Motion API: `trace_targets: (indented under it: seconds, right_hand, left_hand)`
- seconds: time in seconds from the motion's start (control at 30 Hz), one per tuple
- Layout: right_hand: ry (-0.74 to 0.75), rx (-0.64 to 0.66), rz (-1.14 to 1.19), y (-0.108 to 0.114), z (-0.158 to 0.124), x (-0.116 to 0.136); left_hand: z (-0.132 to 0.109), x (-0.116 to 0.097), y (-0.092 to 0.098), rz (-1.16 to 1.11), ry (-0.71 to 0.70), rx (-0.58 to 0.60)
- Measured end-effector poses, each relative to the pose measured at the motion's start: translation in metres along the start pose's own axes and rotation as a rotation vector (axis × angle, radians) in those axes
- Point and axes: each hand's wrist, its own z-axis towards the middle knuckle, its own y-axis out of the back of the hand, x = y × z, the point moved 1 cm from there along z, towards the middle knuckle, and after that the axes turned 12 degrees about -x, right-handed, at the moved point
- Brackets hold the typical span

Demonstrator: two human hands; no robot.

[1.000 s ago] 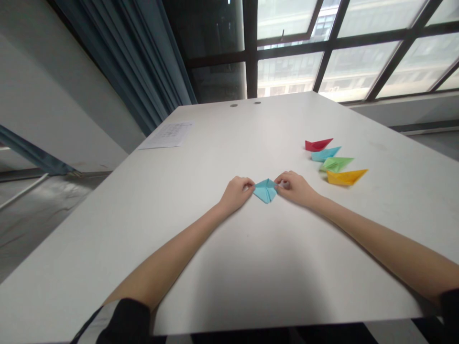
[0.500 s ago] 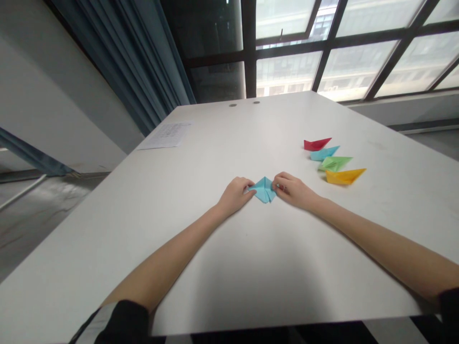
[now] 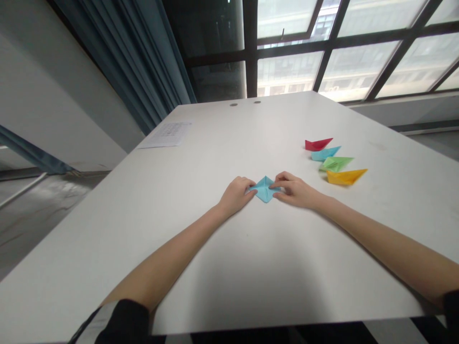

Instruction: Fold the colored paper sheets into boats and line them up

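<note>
A light blue folded paper [image 3: 264,193], diamond-shaped with a crease down its middle, lies on the white table between my hands. My left hand [image 3: 237,193] pinches its left corner between thumb and fingers. On the right side, my right hand [image 3: 291,190] has its thumb and fingers apart. Its fingertips rest on the paper near the centre crease, and the thumb is by the lower right edge. The right corner of the paper shows between them.
Folded paper boats stand in a row to the right: red [image 3: 318,145], blue [image 3: 325,153], green [image 3: 336,164] and yellow [image 3: 346,177]. A printed sheet [image 3: 167,134] lies at the table's far left. Windows and a blue curtain [image 3: 143,62] are beyond the table [image 3: 229,267].
My right fingers have parted from their pinch at the right corner and reached inward over the paper. The right flap now looks flatter. My left hand keeps its hold.
</note>
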Motion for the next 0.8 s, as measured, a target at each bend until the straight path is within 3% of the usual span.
trace_targets:
  seconds: [0.3,0.5,0.8]
  right_hand:
    - [-0.033,-0.053,-0.005,0.002,0.002,0.004]
    - [0.068,0.031,-0.015,0.002,0.003,0.009]
    - [0.073,0.048,-0.11,0.003,0.005,0.014]
  left_hand:
    - [-0.002,-0.001,0.001,0.008,-0.125,-0.019]
    - [-0.003,-0.003,0.003,0.019,-0.254,0.007]
    - [-0.003,-0.021,0.002,0.113,-0.221,0.039]
